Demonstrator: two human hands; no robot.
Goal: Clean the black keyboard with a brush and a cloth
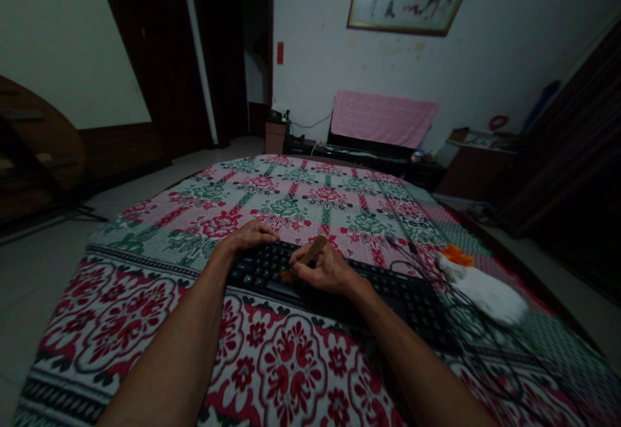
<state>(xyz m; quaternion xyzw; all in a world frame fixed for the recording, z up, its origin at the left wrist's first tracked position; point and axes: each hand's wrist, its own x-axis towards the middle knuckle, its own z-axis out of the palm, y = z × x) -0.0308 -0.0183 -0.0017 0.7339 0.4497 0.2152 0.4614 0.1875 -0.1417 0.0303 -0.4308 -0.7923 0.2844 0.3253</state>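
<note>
A black keyboard point(412, 288) lies aslant on a patterned bedspread in the head view. My left hand point(252, 235) grips its far left edge, fingers together and pointing right; their undersides are hidden. Over the left half of the keys, my right hand point(323, 270) is closed around a small brush with a flat wooden handle point(314, 250). The handle tilts up past the fingers, and its orange-brown bristles point(287, 276) meet the keys near the keyboard's front edge. My right hand and forearm cover the middle keys.
Black cables point(490, 362) coil to the keyboard's right. Beside them is a white fluffy thing point(495, 294) with an orange part point(457, 255). The patterned bedspread point(291, 369) covers the surface. Beyond stand a pink cloth point(383, 116) over a dark screen and a small cabinet point(275, 137).
</note>
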